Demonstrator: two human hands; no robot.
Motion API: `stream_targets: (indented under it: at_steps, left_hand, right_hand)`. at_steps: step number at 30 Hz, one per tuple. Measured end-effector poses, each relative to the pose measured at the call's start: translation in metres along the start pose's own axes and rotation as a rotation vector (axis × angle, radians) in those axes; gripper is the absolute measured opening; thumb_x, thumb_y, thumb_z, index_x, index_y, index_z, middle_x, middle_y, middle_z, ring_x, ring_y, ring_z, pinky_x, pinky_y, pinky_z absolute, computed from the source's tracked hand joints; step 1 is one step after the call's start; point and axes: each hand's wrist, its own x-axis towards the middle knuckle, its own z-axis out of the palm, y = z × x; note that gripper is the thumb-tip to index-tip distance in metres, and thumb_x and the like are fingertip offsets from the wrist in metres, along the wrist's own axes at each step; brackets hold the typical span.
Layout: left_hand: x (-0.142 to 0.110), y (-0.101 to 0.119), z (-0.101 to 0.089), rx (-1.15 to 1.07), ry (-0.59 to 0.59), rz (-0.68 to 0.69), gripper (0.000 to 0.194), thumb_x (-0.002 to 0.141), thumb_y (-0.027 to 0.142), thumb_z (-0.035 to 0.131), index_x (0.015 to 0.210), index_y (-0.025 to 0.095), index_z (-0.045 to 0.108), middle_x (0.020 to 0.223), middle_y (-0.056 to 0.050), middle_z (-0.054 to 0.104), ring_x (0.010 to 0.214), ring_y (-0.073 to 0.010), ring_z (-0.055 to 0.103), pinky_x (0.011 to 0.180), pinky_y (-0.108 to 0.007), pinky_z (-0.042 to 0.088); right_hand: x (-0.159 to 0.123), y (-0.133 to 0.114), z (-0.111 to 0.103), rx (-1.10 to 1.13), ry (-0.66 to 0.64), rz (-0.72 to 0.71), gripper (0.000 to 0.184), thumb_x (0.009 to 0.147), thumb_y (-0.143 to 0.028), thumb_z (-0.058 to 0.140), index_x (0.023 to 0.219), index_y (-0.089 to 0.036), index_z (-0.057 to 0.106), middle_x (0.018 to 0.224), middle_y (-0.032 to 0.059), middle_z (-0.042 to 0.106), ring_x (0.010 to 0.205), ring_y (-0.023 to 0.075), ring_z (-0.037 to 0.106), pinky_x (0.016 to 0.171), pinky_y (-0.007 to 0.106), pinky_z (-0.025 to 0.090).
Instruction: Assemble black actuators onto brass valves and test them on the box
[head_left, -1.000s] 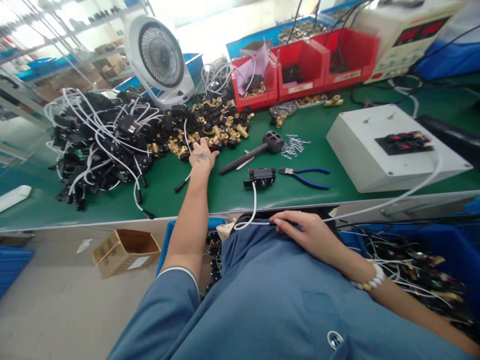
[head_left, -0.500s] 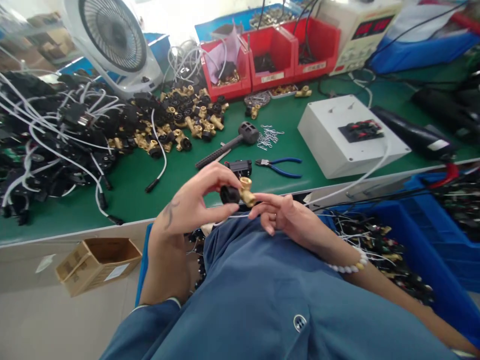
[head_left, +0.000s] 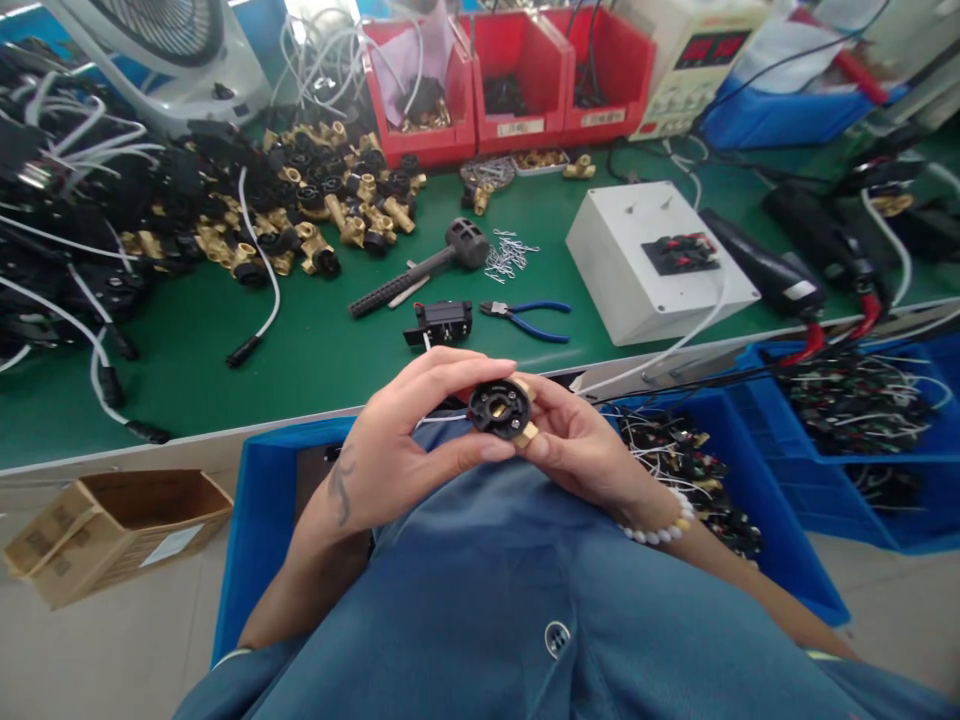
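Between both hands, in front of the bench edge, is a brass valve (head_left: 501, 410) with a round black cap, its capped face turned up toward me. My left hand (head_left: 420, 425) pinches the black cap between thumb and fingers. On the brass end, my right hand (head_left: 577, 435) closes its thumb and fingers. Beyond the hands a small black housing (head_left: 444, 322) with a white wire lies on the green bench, beside blue-handled cutting pliers (head_left: 526, 316). A black mallet (head_left: 431, 262) rests behind them, next to a heap of small metal clips (head_left: 511, 255).
Many brass valves (head_left: 352, 222) and cabled black units (head_left: 67, 230) cover the bench's left. Red bins (head_left: 517, 128) stand at the back, a grey-white box (head_left: 622, 250) at right. Blue crates (head_left: 795, 570) flank my lap; a cardboard box (head_left: 90, 550) sits on the floor.
The valve has been turned so its black capped face points up at me. My right hand, earlier touching with outstretched fingers, now grips the brass end. The view has shifted.
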Motion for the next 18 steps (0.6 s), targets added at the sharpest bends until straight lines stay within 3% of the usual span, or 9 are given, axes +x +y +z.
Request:
stream_targets:
  at_steps: [3, 6, 9, 13, 15, 18]
  left_hand:
    - [0.001, 0.001, 0.001, 0.021, 0.020, 0.029, 0.041, 0.088, 0.036, 0.077, 0.128, 0.034, 0.067, 0.117, -0.005, 0.070, 0.110, -0.0218, 0.066, 0.094, -0.036, 0.057]
    - [0.001, 0.001, 0.002, 0.047, 0.019, 0.048, 0.040, 0.088, 0.034, 0.077, 0.126, 0.032, 0.067, 0.117, -0.005, 0.070, 0.111, -0.0213, 0.066, 0.096, -0.036, 0.057]
    - [0.000, 0.003, 0.001, 0.059, 0.023, 0.058, 0.040, 0.088, 0.032, 0.077, 0.126, 0.031, 0.066, 0.119, -0.004, 0.069, 0.112, -0.0206, 0.065, 0.098, -0.035, 0.056]
    - [0.002, 0.002, -0.004, 0.072, 0.038, 0.062, 0.038, 0.090, 0.045, 0.073, 0.123, 0.029, 0.067, 0.120, -0.005, 0.068, 0.113, -0.0214, 0.064, 0.100, -0.036, 0.055]
    - [0.010, -0.009, -0.009, 0.130, 0.145, 0.025, 0.037, 0.095, 0.053, 0.062, 0.121, 0.027, 0.067, 0.121, -0.006, 0.067, 0.110, -0.0201, 0.065, 0.098, -0.035, 0.056]
    - [0.026, -0.046, -0.020, 0.341, 0.338, -0.117, 0.048, 0.098, 0.059, 0.050, 0.125, 0.021, 0.063, 0.124, -0.010, 0.065, 0.106, -0.0192, 0.066, 0.093, -0.033, 0.056]
  right_hand:
    - [-0.001, 0.001, -0.001, -0.064, -0.010, -0.061, 0.058, 0.078, -0.040, 0.085, 0.127, -0.026, 0.057, 0.118, 0.0029, 0.067, 0.111, 0.0141, 0.066, 0.097, 0.025, 0.056]
    - [-0.001, 0.000, -0.003, -0.095, -0.052, -0.135, 0.046, 0.084, -0.029, 0.080, 0.124, -0.029, 0.058, 0.110, -0.0013, 0.068, 0.103, 0.0099, 0.067, 0.093, 0.021, 0.056]
    - [-0.002, -0.002, -0.002, -0.142, -0.028, -0.166, 0.044, 0.085, -0.026, 0.079, 0.123, -0.029, 0.058, 0.111, -0.0017, 0.068, 0.101, 0.0099, 0.067, 0.091, 0.021, 0.056]
    - [-0.003, -0.006, 0.002, -0.201, 0.019, -0.176, 0.042, 0.085, -0.027, 0.079, 0.122, -0.028, 0.060, 0.121, 0.0002, 0.067, 0.107, 0.0114, 0.067, 0.094, 0.023, 0.057]
    - [-0.004, -0.007, 0.003, -0.211, 0.035, -0.179, 0.041, 0.086, -0.027, 0.078, 0.122, -0.027, 0.060, 0.131, 0.0016, 0.064, 0.112, 0.0125, 0.067, 0.100, 0.026, 0.056]
    - [-0.003, -0.008, 0.004, -0.190, 0.044, -0.174, 0.043, 0.086, -0.029, 0.079, 0.124, -0.026, 0.061, 0.134, 0.0036, 0.063, 0.106, 0.0128, 0.069, 0.102, 0.029, 0.056]
